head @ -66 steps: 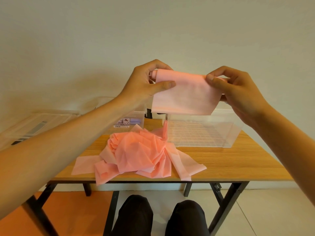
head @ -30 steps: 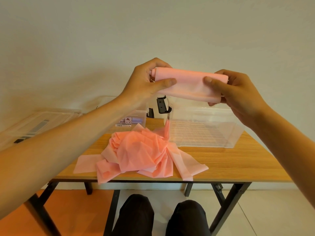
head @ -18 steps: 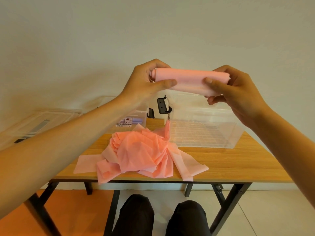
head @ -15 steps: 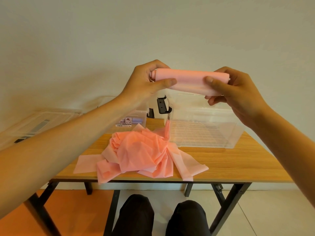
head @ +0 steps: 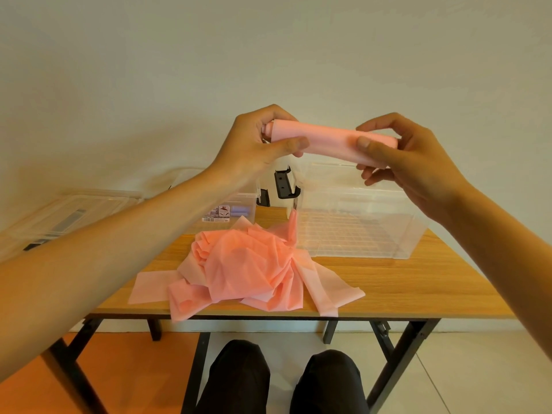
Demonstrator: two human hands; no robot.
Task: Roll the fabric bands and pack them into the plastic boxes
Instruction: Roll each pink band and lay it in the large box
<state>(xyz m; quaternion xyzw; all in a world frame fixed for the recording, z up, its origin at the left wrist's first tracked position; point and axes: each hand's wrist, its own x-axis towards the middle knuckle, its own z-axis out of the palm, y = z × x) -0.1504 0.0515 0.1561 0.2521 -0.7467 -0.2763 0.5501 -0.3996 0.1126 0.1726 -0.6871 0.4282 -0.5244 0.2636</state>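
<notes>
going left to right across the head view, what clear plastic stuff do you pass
clear lid → small plastic box → large plastic box

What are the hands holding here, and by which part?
Both hold one rolled pink fabric band: the left hand grips its left end, the right hand pinches its right end.

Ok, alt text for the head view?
The left hand and right hand hold a rolled pink band by its ends above a clear plastic box on a wooden table. A heap of unrolled pink bands lies beside it.
</notes>
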